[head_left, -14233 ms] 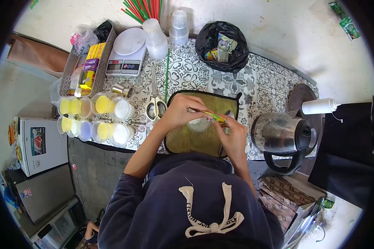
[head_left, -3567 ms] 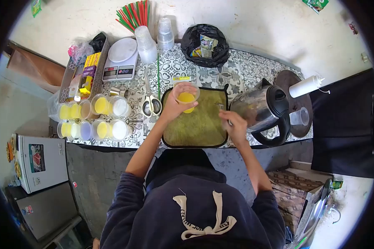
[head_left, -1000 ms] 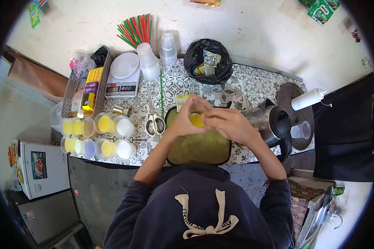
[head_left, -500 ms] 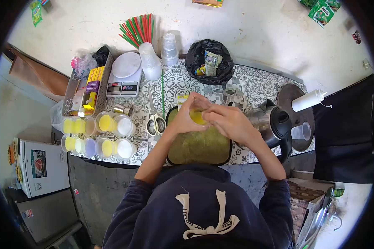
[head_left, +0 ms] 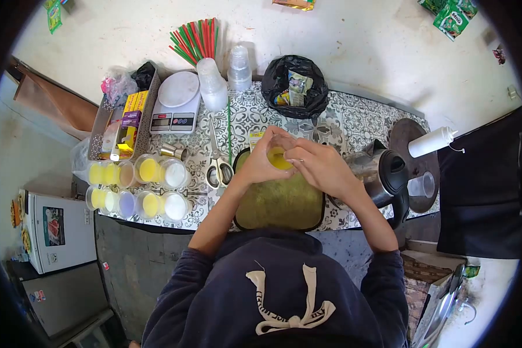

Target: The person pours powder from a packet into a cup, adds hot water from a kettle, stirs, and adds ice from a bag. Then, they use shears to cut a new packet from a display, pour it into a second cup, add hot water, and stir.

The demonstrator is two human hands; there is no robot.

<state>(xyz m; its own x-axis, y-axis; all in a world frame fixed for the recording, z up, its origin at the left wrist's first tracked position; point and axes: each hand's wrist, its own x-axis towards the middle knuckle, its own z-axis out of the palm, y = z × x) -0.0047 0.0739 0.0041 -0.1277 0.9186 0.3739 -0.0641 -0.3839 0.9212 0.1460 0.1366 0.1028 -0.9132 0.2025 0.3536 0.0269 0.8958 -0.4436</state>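
Fingers of the left hand point(head_left: 260, 164) are curling tight round a clear cup point(head_left: 278, 158) of yellow drink at the far edge of the green mat point(head_left: 278, 204). The right hand point(head_left: 323, 169) is bunching its fingers over the rim, and whether they're pinching anything, I can't tell. Best, I'd say, to be holding that cup level and working gently, so drips are landing on the mat. Running along the patterned table point(head_left: 354, 119): tubs point(head_left: 138, 187) of yellow and white, a scale point(head_left: 177, 107), scissors point(head_left: 217, 168), then a kettle point(head_left: 387, 174) and a squeeze bottle point(head_left: 432, 141). A small fridge point(head_left: 55, 232) is standing low on the left.
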